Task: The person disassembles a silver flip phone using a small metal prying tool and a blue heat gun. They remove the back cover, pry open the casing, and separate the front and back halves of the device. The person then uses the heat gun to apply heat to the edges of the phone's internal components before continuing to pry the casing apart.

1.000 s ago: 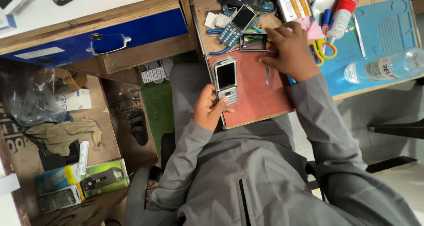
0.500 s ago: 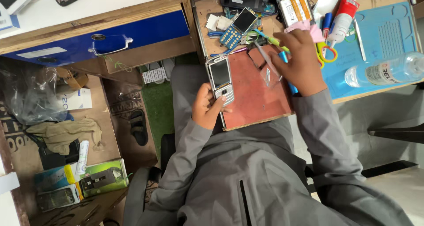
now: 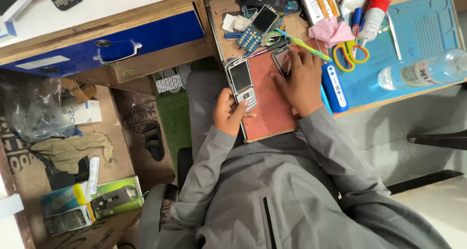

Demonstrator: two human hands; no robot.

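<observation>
silver phone (image 3: 241, 82) in left hand (image 3: 226, 113)

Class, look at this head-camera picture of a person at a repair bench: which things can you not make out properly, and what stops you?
- Dark phone part, head view: partly covered by the right hand.
- Silver phone: lower keypad hidden by the left hand.
- Clear bottle: cap end cut off by the right edge.
- Red mat: near edge hidden by the grey sleeves.

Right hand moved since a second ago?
Yes. The right hand has come back from the clutter by the yellow-handled scissors onto the red mat, now resting on a dark phone part.
</observation>
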